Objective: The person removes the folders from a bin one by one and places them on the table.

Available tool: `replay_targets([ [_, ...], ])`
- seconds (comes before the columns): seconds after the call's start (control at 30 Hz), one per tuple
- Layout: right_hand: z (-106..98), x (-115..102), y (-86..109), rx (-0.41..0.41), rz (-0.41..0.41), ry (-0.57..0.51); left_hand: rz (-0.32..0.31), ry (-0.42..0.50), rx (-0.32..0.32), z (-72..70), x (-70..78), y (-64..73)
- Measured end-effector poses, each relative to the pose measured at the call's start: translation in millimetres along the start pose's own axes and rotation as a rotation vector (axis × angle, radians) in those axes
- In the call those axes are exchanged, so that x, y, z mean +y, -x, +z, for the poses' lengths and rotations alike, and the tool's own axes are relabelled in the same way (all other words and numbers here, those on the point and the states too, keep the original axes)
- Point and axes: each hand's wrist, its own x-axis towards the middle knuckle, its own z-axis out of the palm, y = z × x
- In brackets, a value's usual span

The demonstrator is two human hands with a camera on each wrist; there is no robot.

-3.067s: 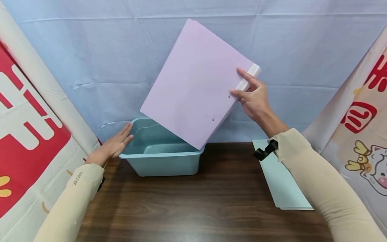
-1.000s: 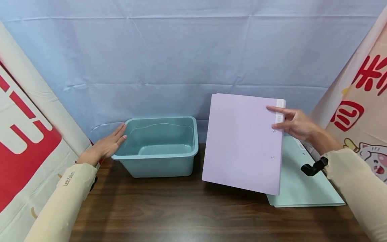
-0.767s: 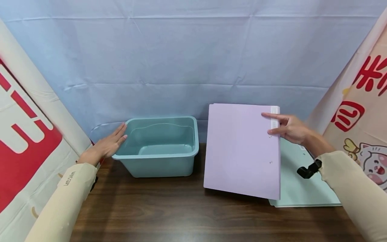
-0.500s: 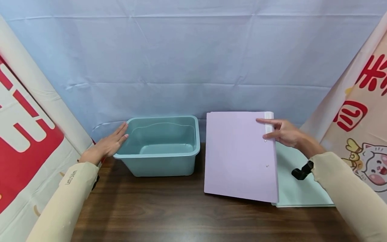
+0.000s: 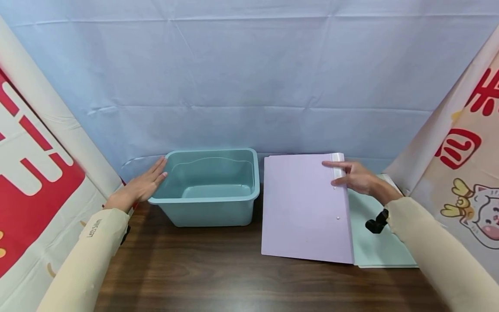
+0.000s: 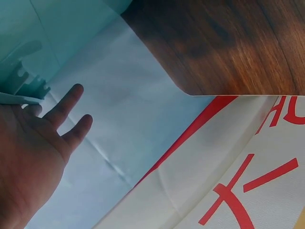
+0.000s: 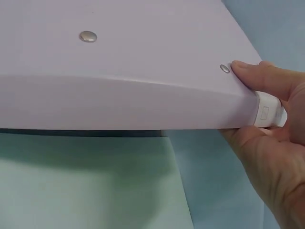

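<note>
My right hand (image 5: 358,177) grips a lilac ring binder (image 5: 304,208) by its spine near the white label, thumb and index finger on the cover. The right wrist view shows other fingers under the spine (image 7: 143,102) and a dark gap between it and a mint-green folder (image 7: 95,191). In the head view the binder covers the left part of that green folder. A teal plastic tub (image 5: 206,200) stands to the left, with nothing seen inside. My left hand (image 5: 144,186) touches the tub's left rim, fingers straight; in the left wrist view the fingers lie outside the tub's wall.
The dark wooden table (image 5: 234,277) ends at a pale blue cloth (image 5: 234,78) hanging behind. Printed cloths hang at the left (image 5: 23,216) and right (image 5: 475,173). A black wrist strap (image 5: 377,223) is on the right sleeve.
From above the tub, the right hand has brought the lilac binder down and to the right, turning it nearly square to the table. Lately it drifts lower and slightly left. The left hand stays on the rim.
</note>
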Motion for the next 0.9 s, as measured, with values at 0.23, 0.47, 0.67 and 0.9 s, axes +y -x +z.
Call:
replay_targets([
  [0.23,6.1,3.2,-6.7,0.037,0.052,0.152,0.005,-0.021,0.008,-1.5,1.3,0.3],
  [0.47,13.2,11.4,-14.7,0.084,0.054,0.339,0.004,-0.018,0.006,-2.2,3.6,2.2],
  [0.67,22.3,23.3,-19.9,0.117,0.069,0.379,-0.005,-0.009,0.010,-1.4,4.5,2.9],
  [0.9,34.2,38.1,-28.5,0.174,0.047,0.436,-0.004,-0.010,0.014,-0.1,2.7,2.7],
])
